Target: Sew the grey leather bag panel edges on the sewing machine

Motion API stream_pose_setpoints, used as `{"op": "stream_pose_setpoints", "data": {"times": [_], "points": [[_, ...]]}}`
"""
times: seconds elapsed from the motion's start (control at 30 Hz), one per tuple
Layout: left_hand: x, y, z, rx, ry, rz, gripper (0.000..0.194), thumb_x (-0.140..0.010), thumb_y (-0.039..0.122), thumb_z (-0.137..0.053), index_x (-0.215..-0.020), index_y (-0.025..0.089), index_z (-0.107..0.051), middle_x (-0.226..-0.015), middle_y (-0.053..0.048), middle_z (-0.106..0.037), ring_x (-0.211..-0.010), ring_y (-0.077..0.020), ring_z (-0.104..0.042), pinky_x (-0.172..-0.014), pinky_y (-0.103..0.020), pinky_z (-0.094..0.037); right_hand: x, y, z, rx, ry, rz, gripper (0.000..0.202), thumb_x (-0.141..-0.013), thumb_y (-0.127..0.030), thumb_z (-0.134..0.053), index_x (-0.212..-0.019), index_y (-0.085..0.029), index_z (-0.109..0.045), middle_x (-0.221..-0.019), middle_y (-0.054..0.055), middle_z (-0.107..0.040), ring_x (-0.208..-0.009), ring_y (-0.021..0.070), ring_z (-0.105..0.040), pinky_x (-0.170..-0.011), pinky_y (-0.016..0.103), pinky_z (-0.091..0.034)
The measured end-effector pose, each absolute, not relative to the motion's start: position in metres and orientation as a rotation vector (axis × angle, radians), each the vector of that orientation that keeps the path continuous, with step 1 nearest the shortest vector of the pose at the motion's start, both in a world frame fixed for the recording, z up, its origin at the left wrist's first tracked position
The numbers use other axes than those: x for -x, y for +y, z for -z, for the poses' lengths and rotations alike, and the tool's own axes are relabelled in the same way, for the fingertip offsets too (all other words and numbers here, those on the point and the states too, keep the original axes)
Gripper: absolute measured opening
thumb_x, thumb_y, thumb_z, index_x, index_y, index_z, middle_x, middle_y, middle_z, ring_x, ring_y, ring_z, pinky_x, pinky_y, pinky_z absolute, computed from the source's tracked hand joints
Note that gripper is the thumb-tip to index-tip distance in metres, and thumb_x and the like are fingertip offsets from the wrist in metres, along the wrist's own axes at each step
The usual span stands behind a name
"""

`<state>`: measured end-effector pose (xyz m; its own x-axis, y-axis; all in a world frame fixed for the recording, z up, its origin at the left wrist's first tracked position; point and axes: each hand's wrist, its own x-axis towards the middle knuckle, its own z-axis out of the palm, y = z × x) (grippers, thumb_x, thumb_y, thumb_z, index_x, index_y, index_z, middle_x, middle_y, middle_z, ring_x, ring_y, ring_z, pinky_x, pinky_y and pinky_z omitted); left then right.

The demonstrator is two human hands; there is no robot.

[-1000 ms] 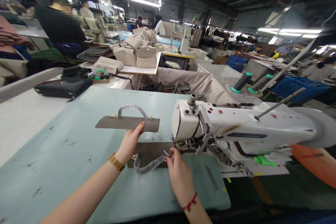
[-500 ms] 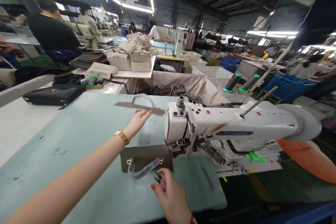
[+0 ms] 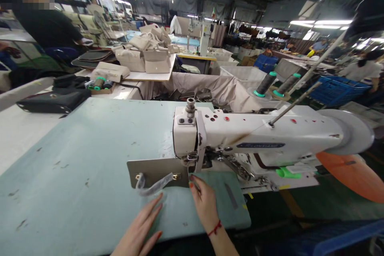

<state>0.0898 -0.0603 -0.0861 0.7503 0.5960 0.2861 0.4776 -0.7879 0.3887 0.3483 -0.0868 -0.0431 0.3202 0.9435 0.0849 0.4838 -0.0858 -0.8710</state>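
Note:
A grey-brown panel (image 3: 156, 168) with gold fittings lies on the pale green work surface (image 3: 99, 136), its right end by the needle area of the white sewing machine (image 3: 186, 134). A plastic-wrapped handle (image 3: 154, 186) is attached to the panel's fittings. Below the handle, my left hand (image 3: 144, 224) has its fingers spread and holds nothing. My right hand (image 3: 204, 198) is at the panel's right edge near the needle area, thumb and fingers pinched together on something small and dark that I cannot make out.
Two dark thread spools (image 3: 265, 84) stand behind the machine. A black bag (image 3: 54, 100) lies at the left, and beige bags (image 3: 157, 61) are piled on a table further back. A person in dark clothes (image 3: 45, 24) is at the far left.
My left hand has come back from beyond the panel to its near side, and the other panel that was beside it has left view. My right hand has moved up to the panel's edge.

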Motion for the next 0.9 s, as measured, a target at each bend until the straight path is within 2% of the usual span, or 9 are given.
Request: {"op": "stream_pose_setpoints", "data": {"times": [0.07, 0.13, 0.2, 0.23, 0.33, 0.4, 0.67, 0.9], "points": [[-0.103, -0.041, 0.097, -2.710, 1.097, -0.647, 0.079, -0.084, 0.033, -0.055, -0.148, 0.018, -0.011, -0.151, -0.021, -0.023, -0.135, -0.0373, -0.031, -0.099, -0.051, -0.043, -0.340, -0.077, 0.038, 1.679, -1.335, -0.669, 0.033, -0.094, -0.035, -0.043, -0.112, -0.019, -0.065, -0.105, 0.010, -0.068, -0.098, 0.0219, -0.063, -0.082, 0.028, -0.049], [-0.125, -0.006, 0.086, -2.769, 1.173, -0.742, 0.083, -0.084, 0.039, -0.055, -0.148, 0.016, -0.008, -0.152, -0.023, -0.016, -0.137, -0.0403, -0.022, -0.104, -0.059, -0.033, -0.332, -0.070, 0.033, 1.668, -1.342, -0.676, 0.032, -0.094, -0.035, -0.043, -0.107, -0.019, -0.067, -0.097, 0.009, -0.070, -0.087, 0.0200, -0.065, -0.073, 0.025, -0.048], [-0.145, 0.028, 0.061, -2.876, 1.094, -0.791, 0.077, -0.084, 0.046, -0.055, -0.146, 0.016, -0.022, -0.150, -0.021, -0.026, -0.137, -0.0415, -0.020, -0.106, -0.061, -0.026, -0.326, -0.067, 0.030, 1.653, -1.308, -0.691, 0.032, -0.094, -0.036, -0.043, -0.099, -0.018, -0.069, -0.087, 0.007, -0.070, -0.075, 0.0174, -0.063, -0.065, 0.023, -0.045], [-0.153, 0.040, 0.046, -2.950, 0.977, -0.716, 0.071, -0.083, 0.051, -0.055, -0.143, 0.019, -0.032, -0.147, -0.019, -0.034, -0.135, -0.0413, -0.025, -0.105, -0.061, -0.025, -0.323, -0.067, 0.030, 1.634, -1.276, -0.703, 0.032, -0.094, -0.036, -0.043, -0.096, -0.017, -0.069, -0.083, 0.006, -0.069, -0.071, 0.0164, -0.061, -0.064, 0.022, -0.043], [-0.162, 0.056, 0.007, -3.048, 0.694, -0.436, 0.058, -0.084, 0.055, -0.052, -0.134, 0.026, -0.046, -0.136, -0.011, -0.051, -0.120, -0.0327, -0.046, -0.097, -0.048, -0.037, -0.319, -0.069, 0.030, 1.564, -1.179, -0.755, 0.034, -0.094, -0.038, -0.044, -0.086, -0.015, -0.068, -0.074, 0.003, -0.065, -0.067, 0.0144, -0.056, -0.062, 0.021, -0.040], [-0.161, 0.054, -0.008, -3.057, 0.670, -0.361, 0.054, -0.085, 0.055, -0.051, -0.131, 0.026, -0.050, -0.133, -0.008, -0.054, -0.116, -0.0300, -0.048, -0.091, -0.043, -0.039, -0.319, -0.071, 0.032, 1.551, -1.140, -0.774, 0.036, -0.092, -0.039, -0.045, -0.077, -0.014, -0.065, -0.068, 0.002, -0.061, -0.063, 0.0135, -0.052, -0.058, 0.021, -0.038], [-0.161, 0.048, -0.011, -3.036, 0.725, -0.342, 0.049, -0.087, 0.053, -0.049, -0.127, 0.025, -0.053, -0.129, -0.007, -0.058, -0.116, -0.0307, -0.047, -0.091, -0.042, -0.035, -0.324, -0.069, 0.034, 1.547, -1.088, -0.821, 0.040, -0.090, -0.041, -0.047, -0.062, -0.014, -0.054, -0.057, -0.003, -0.045, -0.056, 0.0103, -0.039, -0.052, 0.021, -0.031], [-0.167, 0.055, -0.028, -2.949, 0.743, -0.279, 0.045, -0.087, 0.053, -0.049, -0.122, 0.025, -0.056, -0.120, -0.006, -0.062, -0.112, -0.0296, -0.050, -0.087, -0.040, -0.037, -0.327, -0.061, 0.033, 1.559, -1.025, -0.873, 0.038, -0.090, -0.042, -0.048, -0.066, -0.013, -0.057, -0.061, -0.001, -0.051, -0.058, 0.0109, -0.042, -0.055, 0.021, -0.033]]}}
